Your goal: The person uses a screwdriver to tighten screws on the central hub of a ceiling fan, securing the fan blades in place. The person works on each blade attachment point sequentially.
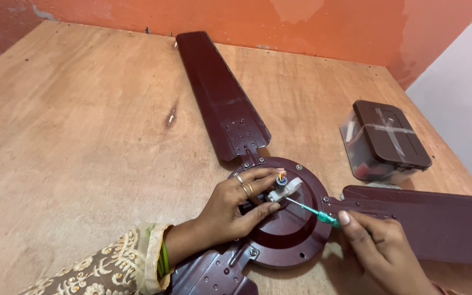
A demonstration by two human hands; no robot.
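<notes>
- Table: bare plywood top, set against an orange wall.
- Left hand: comes in from lower left, embroidered sleeve and green bangles at the wrist, rings on two fingers. Thumb and fingers pinch a small white terminal block at the hub, coloured wire ends showing at its top.
- Ceiling fan motor housing: dark maroon, round, lying flat on the table near the bottom edge of view.
- Three fan blades bolted to it: one runs up toward the wall, one points to lower left under the left wrist, one runs right.
- Screwdriver: green clear handle, thin shaft, tip touching the white block.
- Right hand: closed around the screwdriver handle, resting over the right blade.
- Plastic box: clear, dark brown lid, near the table's right edge, apart from the fan.
</notes>
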